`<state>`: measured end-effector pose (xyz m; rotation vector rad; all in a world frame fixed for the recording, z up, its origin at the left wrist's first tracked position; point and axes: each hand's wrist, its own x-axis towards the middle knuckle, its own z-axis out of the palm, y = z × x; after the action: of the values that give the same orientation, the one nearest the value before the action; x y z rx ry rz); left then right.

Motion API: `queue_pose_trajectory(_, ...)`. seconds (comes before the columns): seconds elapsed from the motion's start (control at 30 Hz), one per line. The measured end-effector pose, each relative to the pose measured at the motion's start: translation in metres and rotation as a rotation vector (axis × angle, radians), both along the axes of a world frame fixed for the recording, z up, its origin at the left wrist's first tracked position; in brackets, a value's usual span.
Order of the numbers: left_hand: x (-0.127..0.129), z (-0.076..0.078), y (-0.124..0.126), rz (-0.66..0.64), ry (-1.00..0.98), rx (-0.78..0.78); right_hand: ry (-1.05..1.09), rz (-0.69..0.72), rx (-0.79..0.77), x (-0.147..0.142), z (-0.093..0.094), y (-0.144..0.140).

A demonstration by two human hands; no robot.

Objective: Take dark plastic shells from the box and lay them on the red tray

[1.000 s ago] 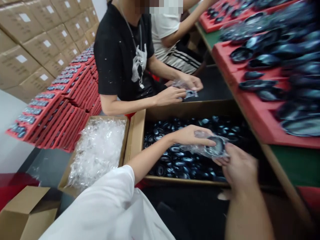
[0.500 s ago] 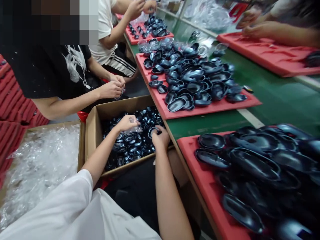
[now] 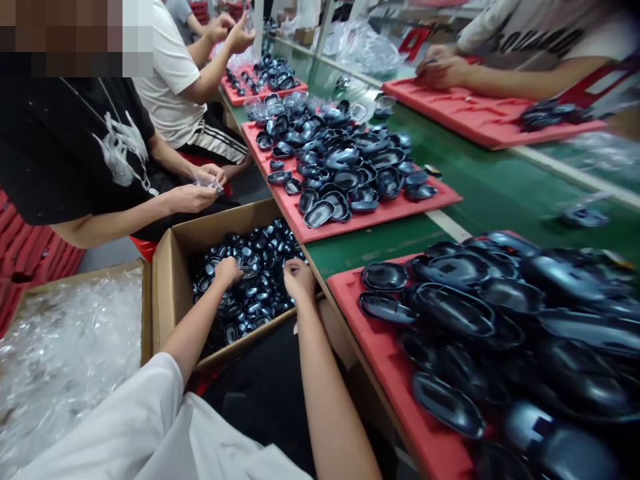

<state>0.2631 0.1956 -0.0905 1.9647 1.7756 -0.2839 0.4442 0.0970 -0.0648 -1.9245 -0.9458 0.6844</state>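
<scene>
My left hand (image 3: 227, 270) and right hand (image 3: 299, 279) are both inside the open brown cardboard box (image 3: 173, 267), resting on its heap of glossy black oval plastic shells (image 3: 260, 277). Left fingers pinch a crinkled clear plastic bag (image 3: 246, 269); right fingers curl closed, contents not discernible.

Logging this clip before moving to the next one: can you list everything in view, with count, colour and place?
cardboard box: one, brown, centre left, filled with small dark glossy shells
small shells: many, dark blue-black, inside the box
clear bag: one, transparent, at the left hand
bag box: one, brown, far left, full of clear plastic bags
red trays: several, on the green table, piled with larger dark shells
co-workers: at least three, seated around the table
left hand: over the box, at the clear bag
right hand: at the box's right edge, fingers curled
</scene>
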Motion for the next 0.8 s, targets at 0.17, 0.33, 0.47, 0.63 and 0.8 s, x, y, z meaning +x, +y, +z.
queue_pose_trajectory(0.17, 0.001, 0.039, 0.011, -0.262, -0.172, 0.037, -0.134, 0.353, 0.26, -0.011, -0.002, -0.001)
queue_pose_trajectory(0.33, 0.001, 0.062, -0.001, -0.323, -0.581, 0.163, -0.214, 0.499, 0.231, -0.022, 0.0, 0.002)
queue_pose_trajectory(0.47, 0.002, 0.068, -0.005, -0.151, -0.773, 0.206, -0.124, 0.425, 0.251, -0.022, 0.005, 0.003)
queue_pose_trajectory(0.63, 0.001, 0.068, -0.005, -0.104, -0.891, -0.056, 0.047, 0.326, 0.298, -0.018, 0.004, 0.002)
queue_pose_trajectory(0.8, 0.005, 0.071, -0.009, -0.183, -1.06, -0.167, 0.104, 0.206, 0.24, -0.01, 0.004, 0.005)
